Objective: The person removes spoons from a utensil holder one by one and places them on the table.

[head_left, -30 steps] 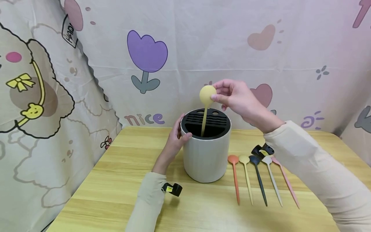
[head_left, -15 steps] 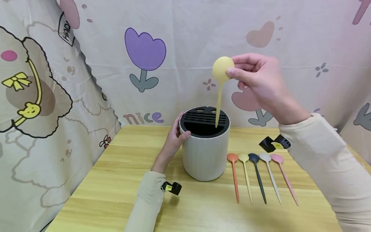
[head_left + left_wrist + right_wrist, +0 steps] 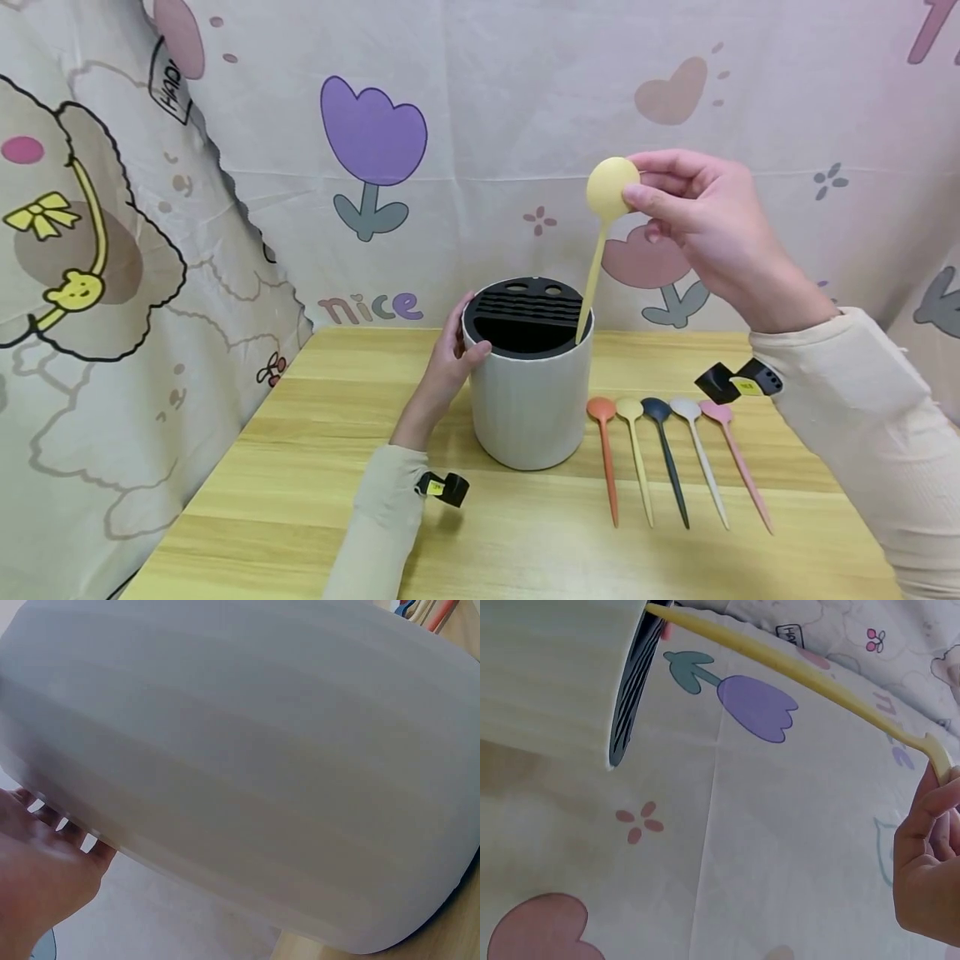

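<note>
A pale yellow spoon (image 3: 612, 190) is pinched by its round bowl between thumb and fingers of my right hand (image 3: 708, 217), above and right of the utensil holder. Its handle slants down to the left, and the tip overlaps the right rim of the holder; whether it touches is unclear. The white round utensil holder (image 3: 528, 408) has a black top with a wide opening, slots and two round holes. My left hand (image 3: 450, 354) holds the holder's left side, thumb at the rim. In the left wrist view, the fingers (image 3: 67, 825) lie against its wall.
Several spoons lie in a row right of the holder: orange (image 3: 606, 458), yellow (image 3: 637, 458), dark blue (image 3: 670, 458), white (image 3: 701, 458) and pink (image 3: 738, 462). They rest on the wooden table (image 3: 300, 467). A patterned cloth (image 3: 480, 125) hangs behind.
My right hand has lifted the yellow spoon out of the holder's wide opening and moved it right, then slightly down, to the right rim. The left hand stays on the holder.
</note>
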The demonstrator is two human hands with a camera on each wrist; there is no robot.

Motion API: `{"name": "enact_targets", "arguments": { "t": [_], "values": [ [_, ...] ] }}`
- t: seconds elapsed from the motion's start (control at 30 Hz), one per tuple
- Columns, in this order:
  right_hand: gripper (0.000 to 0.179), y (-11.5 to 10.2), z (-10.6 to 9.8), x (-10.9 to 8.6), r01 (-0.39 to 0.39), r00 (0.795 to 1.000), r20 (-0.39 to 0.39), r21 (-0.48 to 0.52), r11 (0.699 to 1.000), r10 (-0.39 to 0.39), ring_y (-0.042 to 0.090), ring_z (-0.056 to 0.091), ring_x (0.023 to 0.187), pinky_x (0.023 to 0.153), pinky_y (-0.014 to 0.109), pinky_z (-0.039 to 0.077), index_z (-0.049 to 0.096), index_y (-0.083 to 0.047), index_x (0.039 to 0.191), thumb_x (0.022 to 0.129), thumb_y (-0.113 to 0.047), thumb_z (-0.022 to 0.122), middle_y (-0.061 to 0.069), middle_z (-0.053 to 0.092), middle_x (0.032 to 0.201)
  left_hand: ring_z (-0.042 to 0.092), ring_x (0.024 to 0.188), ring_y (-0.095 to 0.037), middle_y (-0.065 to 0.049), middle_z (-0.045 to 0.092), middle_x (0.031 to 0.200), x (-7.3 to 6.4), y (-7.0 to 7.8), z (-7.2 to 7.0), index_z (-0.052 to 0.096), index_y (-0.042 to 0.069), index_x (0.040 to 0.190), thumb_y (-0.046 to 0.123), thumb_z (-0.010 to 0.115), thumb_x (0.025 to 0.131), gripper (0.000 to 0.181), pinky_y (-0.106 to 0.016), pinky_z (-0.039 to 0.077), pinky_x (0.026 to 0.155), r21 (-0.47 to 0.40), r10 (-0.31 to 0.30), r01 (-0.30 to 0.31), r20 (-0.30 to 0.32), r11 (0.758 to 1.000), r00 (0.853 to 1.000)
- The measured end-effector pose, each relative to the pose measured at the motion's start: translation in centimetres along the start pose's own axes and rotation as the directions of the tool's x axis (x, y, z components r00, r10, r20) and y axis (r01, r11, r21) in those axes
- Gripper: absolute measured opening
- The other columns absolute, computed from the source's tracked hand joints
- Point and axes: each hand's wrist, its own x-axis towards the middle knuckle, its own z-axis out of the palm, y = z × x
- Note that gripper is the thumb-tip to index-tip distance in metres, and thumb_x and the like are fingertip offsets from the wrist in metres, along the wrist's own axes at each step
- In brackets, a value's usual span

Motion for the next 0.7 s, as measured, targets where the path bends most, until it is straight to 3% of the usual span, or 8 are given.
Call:
{"name": "enact_targets", "arguments": {
  "t": [0.13, 0.37, 0.53, 0.7],
  "values": [
    [0.032, -0.1, -0.5, -0.1, 0.032, 1.000, 0.000, -0.038, 0.999, -0.032, 0.017, 0.061, 0.070, 0.051, 0.020, 0.046, 0.068, 0.002, 0.113, 0.082, 0.007, 0.071, 0.013, 0.071, 0.088, 0.030, 0.137, -0.029, -0.013, 0.028, 0.153, -0.1, 0.1, 0.0, 0.019, 0.012, 0.154, 0.076, 0.063, 0.070, 0.115, -0.048, 0.027, 0.111, -0.006, -0.002, 0.002, 0.002, 1.000, 1.000],
    [0.040, 0.2, -0.7, -0.3, 0.111, 0.994, 0.010, -0.203, 0.973, -0.111, 0.016, 0.067, 0.070, 0.055, 0.020, 0.051, 0.067, -0.002, 0.119, 0.081, 0.010, 0.071, 0.011, 0.072, 0.087, 0.029, 0.137, -0.028, -0.012, 0.027, 0.154, -0.1, 0.0, 0.0, 0.019, 0.014, 0.155, 0.074, 0.064, 0.072, 0.111, -0.048, 0.027, 0.111, -0.007, 0.000, 0.000, 0.003, 1.000, 1.000],
    [0.044, 0.4, -0.9, -0.5, 0.120, 0.993, 0.009, -0.141, 0.983, -0.120, 0.017, 0.066, 0.069, 0.057, 0.021, 0.052, 0.066, 0.001, 0.120, 0.079, 0.015, 0.070, 0.012, 0.072, 0.086, 0.028, 0.138, -0.027, -0.011, 0.026, 0.154, -0.2, 0.0, -0.1, 0.019, 0.014, 0.155, 0.072, 0.064, 0.073, 0.110, -0.048, 0.025, 0.112, -0.011, 0.001, -0.001, 0.009, 1.000, 1.000],
    [0.046, 0.4, -2.0, -0.9, 0.027, 1.000, 0.013, -0.063, 0.998, -0.026, 0.016, 0.063, 0.067, 0.058, 0.021, 0.051, 0.065, -0.001, 0.123, 0.081, 0.016, 0.067, 0.012, 0.071, 0.087, 0.027, 0.139, -0.027, -0.010, 0.026, 0.155, -0.2, -0.1, -0.2, 0.019, 0.015, 0.155, 0.071, 0.064, 0.074, 0.108, -0.049, 0.024, 0.112, -0.005, -0.002, 0.002, 0.012, 1.000, 1.000]
  ]
}}
